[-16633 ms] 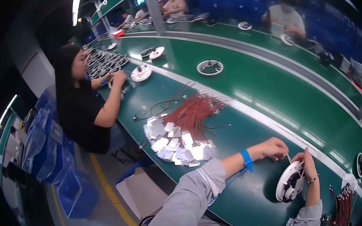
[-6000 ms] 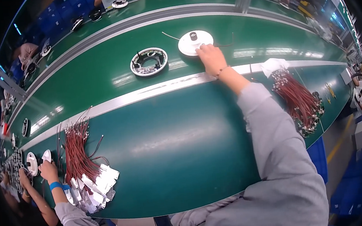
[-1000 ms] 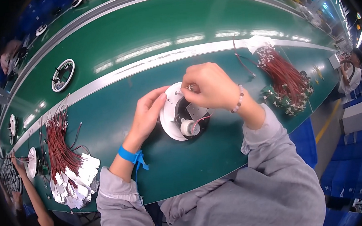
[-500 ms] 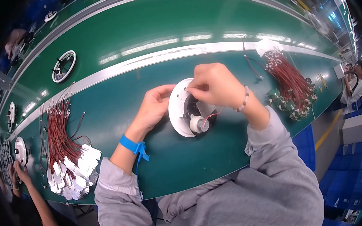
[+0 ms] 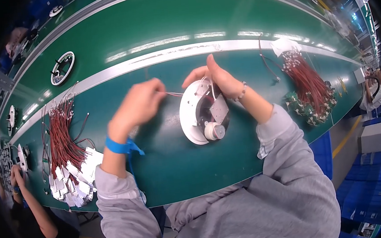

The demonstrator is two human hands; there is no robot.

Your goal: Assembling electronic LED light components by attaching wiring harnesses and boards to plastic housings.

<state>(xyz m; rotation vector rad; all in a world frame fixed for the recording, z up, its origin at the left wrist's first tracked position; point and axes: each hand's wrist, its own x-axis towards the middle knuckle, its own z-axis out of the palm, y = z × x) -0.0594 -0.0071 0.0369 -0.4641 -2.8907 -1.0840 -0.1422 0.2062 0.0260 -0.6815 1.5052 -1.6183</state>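
Observation:
A white round housing stands tilted on its edge in front of me, its dark hollow side turned partly right. On it are a small cylindrical motor and a grey metal plate. My right hand grips the housing's upper right edge, thumb raised, some fingers hidden behind it. Left of the housing, my left hand is closed in a pinch on a thin pale wire, drawn out sideways from the housing's top. Motion blurs this hand slightly. A blue strap circles my left wrist.
On the left lies a bundle of dark red wires with white plates. Another wire bundle with green circuit boards lies right. A white ring-shaped part sits beyond the metal rail. A co-worker's hand works far left.
My left hand has left the housing's rim and moved left with the wire pinched. My right hand has gone from pinching at the housing's face to gripping its upper right edge.

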